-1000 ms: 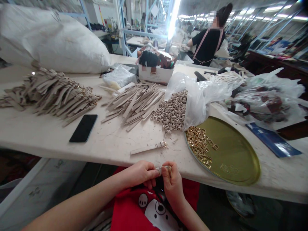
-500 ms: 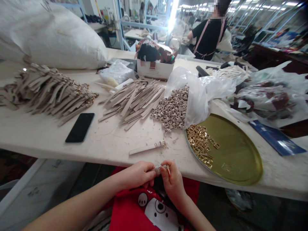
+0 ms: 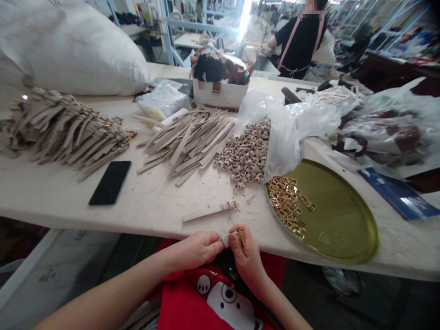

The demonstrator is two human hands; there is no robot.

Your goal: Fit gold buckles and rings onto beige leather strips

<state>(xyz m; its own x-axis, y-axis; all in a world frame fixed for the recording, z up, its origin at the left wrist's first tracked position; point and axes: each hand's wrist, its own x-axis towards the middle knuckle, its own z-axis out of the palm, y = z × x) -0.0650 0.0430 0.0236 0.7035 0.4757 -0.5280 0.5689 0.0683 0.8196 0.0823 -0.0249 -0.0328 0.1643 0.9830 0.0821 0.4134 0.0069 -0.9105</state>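
Observation:
Between my two hands, at the table's front edge, is a short beige strap (image 3: 225, 240) with a gold buckle (image 3: 242, 237) at its right end. My left hand (image 3: 202, 247) pinches the strap from the left, and my right hand (image 3: 244, 252) is closed round the buckle end; the fingers hide much of it. Just beyond my hands lies a finished-looking beige buckle strap (image 3: 209, 212), its buckle pointing right. Farther back are a pile of loose beige strips (image 3: 192, 142) and a heap of small beige loops (image 3: 245, 151). Gold buckles (image 3: 285, 201) lie on a round tray (image 3: 337, 201) to the right.
At the left a heap of buckled straps (image 3: 68, 126) lies behind a black phone (image 3: 110, 182). A white sack (image 3: 75, 46), a filled box (image 3: 220, 94) and plastic bags (image 3: 288, 133) stand behind. A blue packet (image 3: 398, 195) lies right. Another person (image 3: 299, 41) stands in the background.
My right hand has shifted slightly, and more of the gold buckle shows above its fingers. My left hand keeps its pinch on the strap. The view has tilted a little.

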